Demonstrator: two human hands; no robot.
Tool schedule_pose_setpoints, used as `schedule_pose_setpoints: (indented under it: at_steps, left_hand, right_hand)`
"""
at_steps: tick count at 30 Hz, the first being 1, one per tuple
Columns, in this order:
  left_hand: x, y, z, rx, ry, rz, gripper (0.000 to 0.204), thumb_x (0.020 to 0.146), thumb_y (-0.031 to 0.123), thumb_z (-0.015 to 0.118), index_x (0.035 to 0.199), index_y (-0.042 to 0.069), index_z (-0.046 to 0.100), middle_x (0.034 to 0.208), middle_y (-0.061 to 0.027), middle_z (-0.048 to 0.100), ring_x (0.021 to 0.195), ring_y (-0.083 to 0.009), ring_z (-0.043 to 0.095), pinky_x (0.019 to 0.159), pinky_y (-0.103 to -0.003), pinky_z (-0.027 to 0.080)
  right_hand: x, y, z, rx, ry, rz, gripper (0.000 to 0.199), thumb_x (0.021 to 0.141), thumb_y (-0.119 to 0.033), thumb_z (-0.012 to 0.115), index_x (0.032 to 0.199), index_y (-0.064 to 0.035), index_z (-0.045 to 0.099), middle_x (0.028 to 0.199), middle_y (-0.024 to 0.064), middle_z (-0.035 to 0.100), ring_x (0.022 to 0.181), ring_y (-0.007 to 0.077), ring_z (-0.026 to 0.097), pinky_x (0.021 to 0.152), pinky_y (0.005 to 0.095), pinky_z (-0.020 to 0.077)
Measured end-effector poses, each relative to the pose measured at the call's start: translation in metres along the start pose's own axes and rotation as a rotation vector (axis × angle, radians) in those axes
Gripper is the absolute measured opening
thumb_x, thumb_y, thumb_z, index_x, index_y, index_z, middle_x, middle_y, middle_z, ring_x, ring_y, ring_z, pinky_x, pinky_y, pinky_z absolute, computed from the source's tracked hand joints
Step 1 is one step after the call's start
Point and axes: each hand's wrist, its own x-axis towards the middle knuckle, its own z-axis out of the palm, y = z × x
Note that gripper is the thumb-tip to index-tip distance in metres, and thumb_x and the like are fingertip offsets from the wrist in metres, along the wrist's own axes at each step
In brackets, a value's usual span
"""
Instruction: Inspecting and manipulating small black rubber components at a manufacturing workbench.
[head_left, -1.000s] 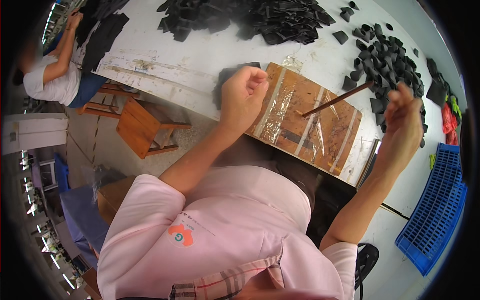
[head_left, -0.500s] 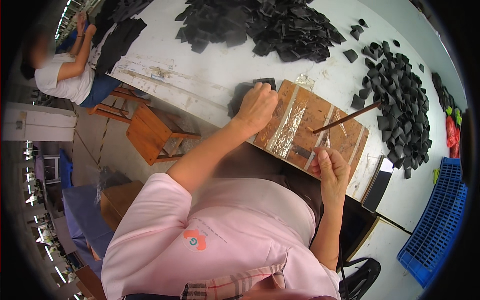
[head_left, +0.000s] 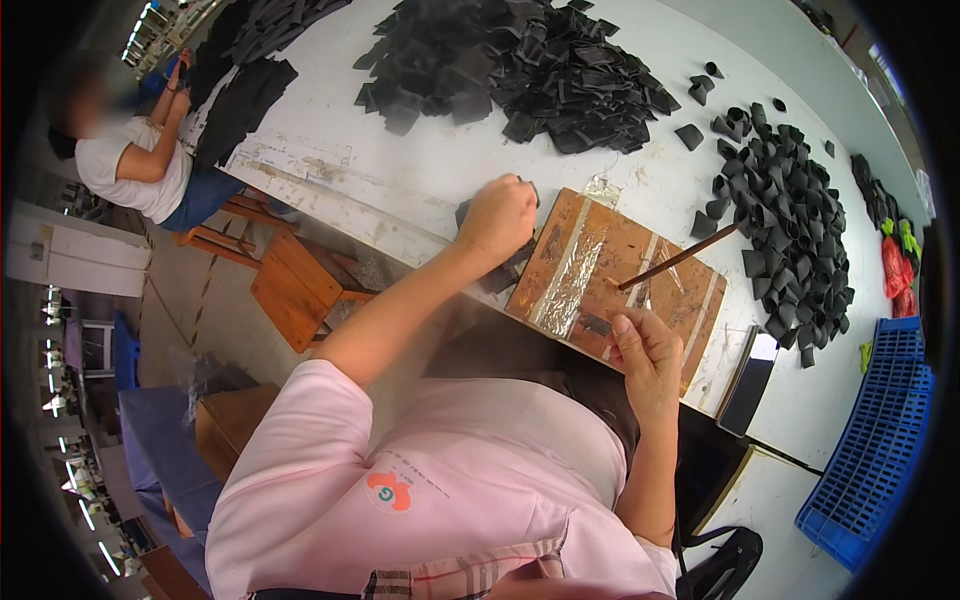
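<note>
My left hand [head_left: 498, 225] is curled over a few flat black fabric pieces [head_left: 516, 268] at the table's near edge. A bit of black shows at its fingertips; most of what it grips is hidden under the hand. Just right of it lies a worn brown wooden board [head_left: 570, 235] with strips of clear tape. From the board a thin brown rod [head_left: 680, 256] sticks up at a slant. My right hand [head_left: 650, 362] is over the board's front edge, thumb and fingers pinched together. Anything between those fingers is too small to make out.
Flat black pieces form a big heap [head_left: 580, 85] at the back of the white table [head_left: 400, 190]. Rolled black pieces [head_left: 785, 220] are piled at right. A blue plastic crate [head_left: 870, 440] stands at far right. Another person [head_left: 140, 165] sits at far left, near a wooden stool [head_left: 300, 285].
My left hand has drawn slightly left and down, its fingers more curled over the black pieces. My right hand stays pinched near the board's edge. The whole view has shifted slightly.
</note>
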Motion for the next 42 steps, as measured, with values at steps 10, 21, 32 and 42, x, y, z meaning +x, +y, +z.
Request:
schedule_pose_setpoints:
  at_steps: [10, 21, 32, 42]
  left_hand:
    - [-0.007, 0.075, -0.039, -1.626, -0.321, -0.656, 0.012, 0.076, 0.006, 0.061, 0.084, -0.003, 0.059, 0.068, -0.0045, 0.058, 0.057, -0.0077, 0.054, 0.052, -0.018, 0.046]
    - [-0.025, 0.114, -0.020, -0.548, 0.192, 0.106, 0.002, 0.077, -0.002, 0.056, 0.078, -0.002, 0.055, 0.064, -0.0036, 0.058, 0.049, -0.0057, 0.052, 0.043, -0.017, 0.041]
    - [-0.013, 0.125, -0.028, -1.326, -0.186, -0.382, 0.016, 0.071, -0.003, 0.054, 0.087, -0.002, 0.051, 0.067, -0.0016, 0.053, 0.045, -0.0047, 0.045, 0.041, -0.019, 0.036]
    - [0.028, 0.132, -0.055, -2.055, -0.455, -0.742, 0.013, 0.076, 0.000, 0.052, 0.089, 0.002, 0.052, 0.058, 0.0000, 0.052, 0.032, -0.0020, 0.030, 0.030, -0.016, 0.022]
  right_hand:
    - [0.015, -0.031, 0.012, -0.016, 0.257, -0.416, 0.008, 0.075, -0.003, 0.061, 0.081, 0.0017, 0.059, 0.064, 0.0053, 0.054, 0.053, 0.0090, 0.052, 0.048, 0.0210, 0.0395]
    - [0.015, -0.030, 0.010, -0.537, 0.480, -0.694, 0.011, 0.071, 0.000, 0.060, 0.082, -0.0012, 0.058, 0.069, 0.0083, 0.051, 0.054, 0.0199, 0.051, 0.047, 0.0284, 0.0412]
    - [0.020, -0.022, -0.022, 0.913, 0.050, 0.070, 0.006, 0.074, -0.003, 0.060, 0.074, 0.0022, 0.057, 0.058, -0.0027, 0.046, 0.048, 0.0048, 0.036, 0.040, 0.0171, 0.0265]
    - [0.031, -0.081, -0.041, 0.535, -0.005, -0.112, 0.028, 0.083, -0.028, 0.055, 0.066, -0.0062, 0.051, 0.054, -0.0076, 0.036, 0.045, 0.0015, 0.028, 0.040, 0.0162, 0.0216]
